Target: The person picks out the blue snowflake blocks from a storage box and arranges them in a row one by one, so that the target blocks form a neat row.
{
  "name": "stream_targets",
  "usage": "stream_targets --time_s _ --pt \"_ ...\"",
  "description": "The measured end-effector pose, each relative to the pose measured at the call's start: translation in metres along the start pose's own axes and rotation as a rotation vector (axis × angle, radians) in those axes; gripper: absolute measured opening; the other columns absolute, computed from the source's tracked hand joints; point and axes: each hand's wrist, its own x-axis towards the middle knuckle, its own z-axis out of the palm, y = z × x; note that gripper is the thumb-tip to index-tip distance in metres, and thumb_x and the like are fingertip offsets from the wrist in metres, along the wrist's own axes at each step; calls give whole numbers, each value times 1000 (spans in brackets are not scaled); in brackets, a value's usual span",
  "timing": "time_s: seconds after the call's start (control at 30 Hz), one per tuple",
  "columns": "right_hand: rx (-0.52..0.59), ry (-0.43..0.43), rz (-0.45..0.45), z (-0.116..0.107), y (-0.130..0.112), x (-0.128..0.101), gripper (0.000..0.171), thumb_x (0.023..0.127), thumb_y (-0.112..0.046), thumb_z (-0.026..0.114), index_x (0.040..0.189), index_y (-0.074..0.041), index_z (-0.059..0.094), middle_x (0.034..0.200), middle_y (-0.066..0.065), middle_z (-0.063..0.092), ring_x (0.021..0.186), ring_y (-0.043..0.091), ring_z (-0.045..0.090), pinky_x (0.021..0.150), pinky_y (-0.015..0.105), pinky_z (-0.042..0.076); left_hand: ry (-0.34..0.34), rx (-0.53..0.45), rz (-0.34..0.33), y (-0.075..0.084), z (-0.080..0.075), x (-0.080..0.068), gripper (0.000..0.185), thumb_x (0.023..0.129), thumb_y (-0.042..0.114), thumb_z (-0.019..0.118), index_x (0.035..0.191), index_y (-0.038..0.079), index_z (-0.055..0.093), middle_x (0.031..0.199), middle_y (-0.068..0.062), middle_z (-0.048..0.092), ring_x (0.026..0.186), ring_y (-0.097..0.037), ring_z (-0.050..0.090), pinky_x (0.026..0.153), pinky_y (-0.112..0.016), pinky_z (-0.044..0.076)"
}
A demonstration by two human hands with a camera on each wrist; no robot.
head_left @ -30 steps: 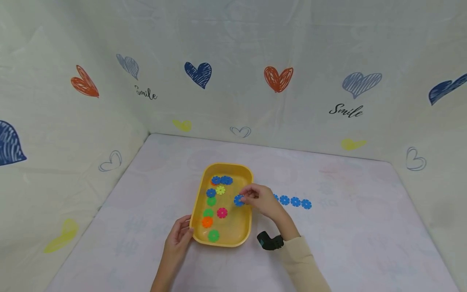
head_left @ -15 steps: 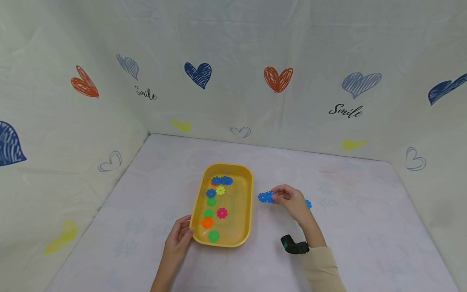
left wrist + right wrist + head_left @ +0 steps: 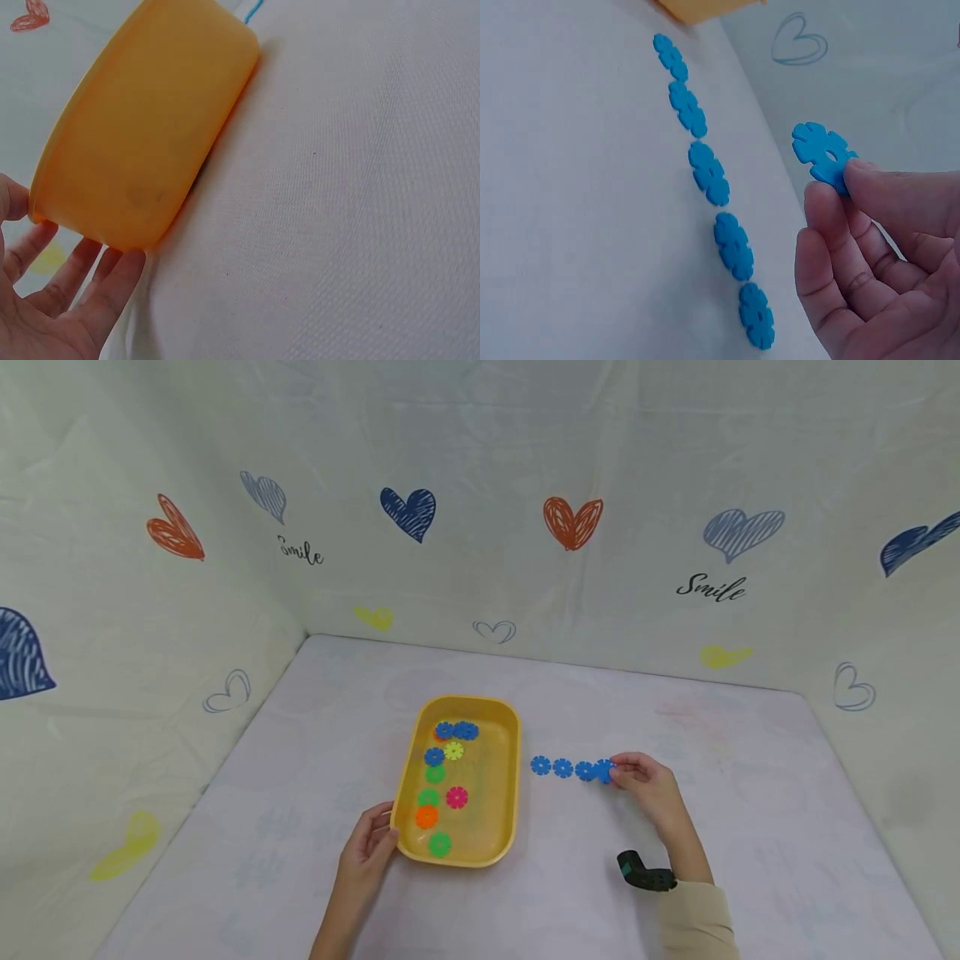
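Pinching a disc point(image 3: 814, 141) between thumb and fingers, the right hand point(image 3: 651, 789) hovers, height hard to judge, at the right end of a row point(image 3: 703, 160) stretching leftward to the tray point(image 3: 487, 827), whose near-left corner the left hand point(image 3: 366, 847) grips.

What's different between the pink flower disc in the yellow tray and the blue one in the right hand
Colour: the pink disc is pink, the blue disc blue.
Place: the pink disc lies in the yellow tray; the blue disc is held up off the table.
Contact: no hand touches the pink disc, while the right hand pinches the blue disc.
Both are round with notched, petal-like edges.
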Motion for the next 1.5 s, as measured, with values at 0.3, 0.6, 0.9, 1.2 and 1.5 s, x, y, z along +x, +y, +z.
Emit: stream_targets --time_s 0.3,0.6,0.9,1.2,1.5 --pt "-38 51 59 -23 18 0 37 87 -21 60 116 1 54 87 -3 60 74 1 60 71 12 49 -2 -6 -10 0 0 0 34 91 20 52 124 13 47 117 -12 56 100 -15 57 79 -10 46" --pt "-1 90 105 -38 35 1 42 86 -22 61 118 4 51 80 -15 57 72 -3 59 69 11 49 -4 8 -23 1 0 -1 35 92 20 52 125 13 46 118 -12 56 102 -18 57 80 -11 46" --pt "-12 105 141 -48 46 2 39 89 -17 56 120 5 48 79 -14 56 70 -5 58 66 12 50 -16 -5 -23 1 -1 -1 35 92 20 52 126 12 46 119 -12 55 100 -14 57 79 -9 45" --pt "7 122 195 -51 58 7 36 90 -14 54 119 5 48 77 -11 56 66 -1 57 64 14 51 -8 -1 -34 2 0 -1 35 92 20 52 125 13 46 118 -12 55 97 -11 57 78 -9 46" --pt "-132 147 222 -46 59 12 36 89 -18 55 118 3 52 86 4 59 67 1 55 58 11 48 -5 -10 -19 3 0 -1 35 91 16 52 125 12 46 118 -13 55 98 -10 57 78 -11 47"
